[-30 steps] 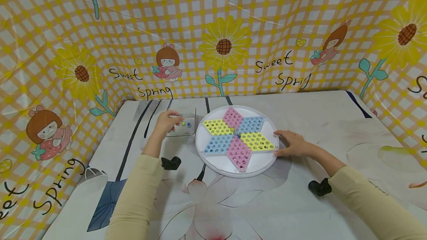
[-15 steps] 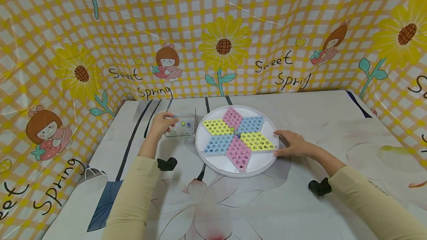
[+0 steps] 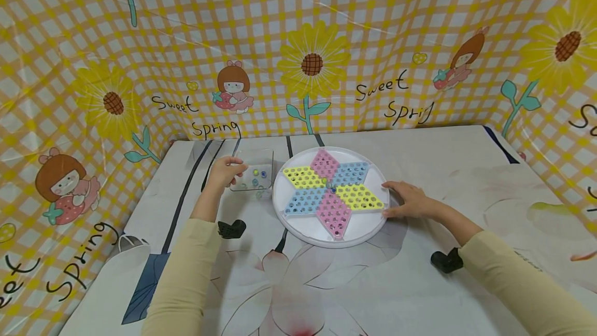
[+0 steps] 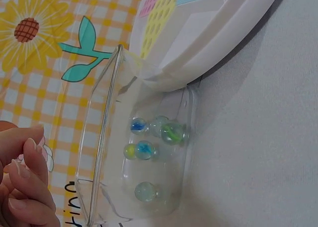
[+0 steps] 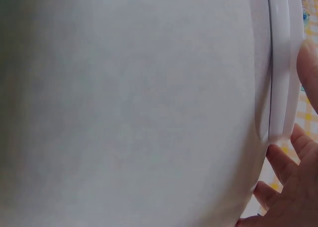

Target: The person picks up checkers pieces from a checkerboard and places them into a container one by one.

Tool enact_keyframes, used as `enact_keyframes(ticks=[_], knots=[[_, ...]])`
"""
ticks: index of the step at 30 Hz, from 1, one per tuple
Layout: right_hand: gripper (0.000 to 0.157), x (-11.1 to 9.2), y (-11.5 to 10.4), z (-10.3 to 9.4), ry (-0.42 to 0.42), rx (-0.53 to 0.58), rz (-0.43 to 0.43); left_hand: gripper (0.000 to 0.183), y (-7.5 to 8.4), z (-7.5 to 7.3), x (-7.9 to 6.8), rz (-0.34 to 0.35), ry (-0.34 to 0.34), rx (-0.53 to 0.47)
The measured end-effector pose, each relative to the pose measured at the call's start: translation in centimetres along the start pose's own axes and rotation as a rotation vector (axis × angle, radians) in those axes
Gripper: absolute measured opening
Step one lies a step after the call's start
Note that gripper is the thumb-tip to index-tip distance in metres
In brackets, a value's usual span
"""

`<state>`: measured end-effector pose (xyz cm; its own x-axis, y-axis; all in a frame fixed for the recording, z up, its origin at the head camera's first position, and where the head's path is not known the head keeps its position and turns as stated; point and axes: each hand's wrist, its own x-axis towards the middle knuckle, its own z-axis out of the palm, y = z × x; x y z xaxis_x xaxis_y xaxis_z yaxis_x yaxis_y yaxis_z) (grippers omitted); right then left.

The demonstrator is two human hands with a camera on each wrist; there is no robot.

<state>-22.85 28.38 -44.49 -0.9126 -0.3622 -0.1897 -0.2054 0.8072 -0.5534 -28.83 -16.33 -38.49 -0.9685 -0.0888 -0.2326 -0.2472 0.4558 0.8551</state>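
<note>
Apparently, transfer is only partly done: glass marbles (image 4: pixel 174 133) are divided between clear box (image 4: pixel 105 132) and Chinese checkers board (image 3: pixel 305 224), touched by the spread-fingered right hand (image 3: pixel 408 200), nothing being visibly held by the loosely curled left hand (image 3: pixel 225 172).

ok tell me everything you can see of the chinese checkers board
The Chinese checkers board is a round white disc with a raised rim, apparently plastic. Its six-pointed star has pink, yellow and blue diamonds, matching colours opposite each other, dotted with holes. A few marbles sit near the star's centre. It lies flat on the table, with the right hand touching its rim; a clear box stands beside it, contact unclear.
</note>
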Motion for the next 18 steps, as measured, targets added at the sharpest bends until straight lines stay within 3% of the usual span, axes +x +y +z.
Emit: enact_keyframes(ticks=[9,12,18], knots=[[0.086,0.0,-0.1,-0.1,0.003,-0.007,-0.006,0.033,0.7,0.4,-0.7,0.047,-0.027,-0.018],[0.086,-0.1,-0.2,-0.1,0.002,-0.007,-0.007,0.034,1.1,0.9,-0.6,0.031,-0.045,-0.013],[0.085,-0.2,-0.3,-0.1,0.002,-0.003,-0.006,0.031,1.7,2.4,-0.7,0.063,-0.067,-0.011]])
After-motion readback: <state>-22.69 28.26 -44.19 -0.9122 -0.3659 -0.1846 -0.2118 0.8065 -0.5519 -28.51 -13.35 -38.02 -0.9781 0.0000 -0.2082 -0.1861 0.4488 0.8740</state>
